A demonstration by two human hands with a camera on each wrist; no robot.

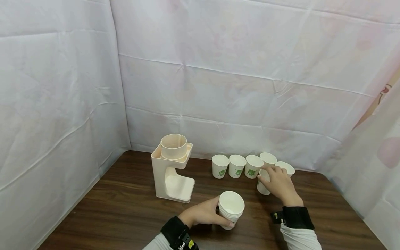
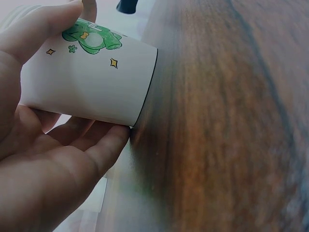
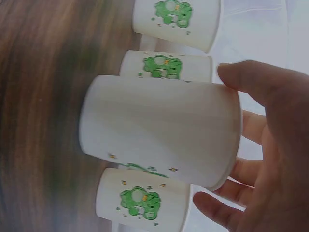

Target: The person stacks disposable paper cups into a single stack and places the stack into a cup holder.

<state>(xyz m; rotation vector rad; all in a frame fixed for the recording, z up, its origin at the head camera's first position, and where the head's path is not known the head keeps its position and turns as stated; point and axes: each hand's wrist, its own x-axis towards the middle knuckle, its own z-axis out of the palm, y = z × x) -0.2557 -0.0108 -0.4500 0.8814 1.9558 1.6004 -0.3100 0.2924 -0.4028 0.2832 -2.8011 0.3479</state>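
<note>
A stack of nested white paper cups [image 1: 231, 205] is upright near the table's front. My left hand [image 1: 207, 211] grips it from the side, thumb and fingers around the wall. A green cartoon animal is printed on the outer cup [image 2: 87, 82], whose base is at or just above the wood. Farther right, my right hand [image 1: 281, 184] holds a single paper cup [image 3: 159, 130] by its rim, thumb on one side and fingers curled round the other. Whether that cup touches the table I cannot tell. More paper cups [image 1: 237, 166] stand in a row behind it.
On the left of the dark wooden table [image 1: 125, 208] stands a cream-coloured dispenser-like stand [image 1: 160, 173] with a round cup-shaped piece [image 1: 174, 147] on top. White cloth [image 1: 218, 86] hangs behind and along both sides.
</note>
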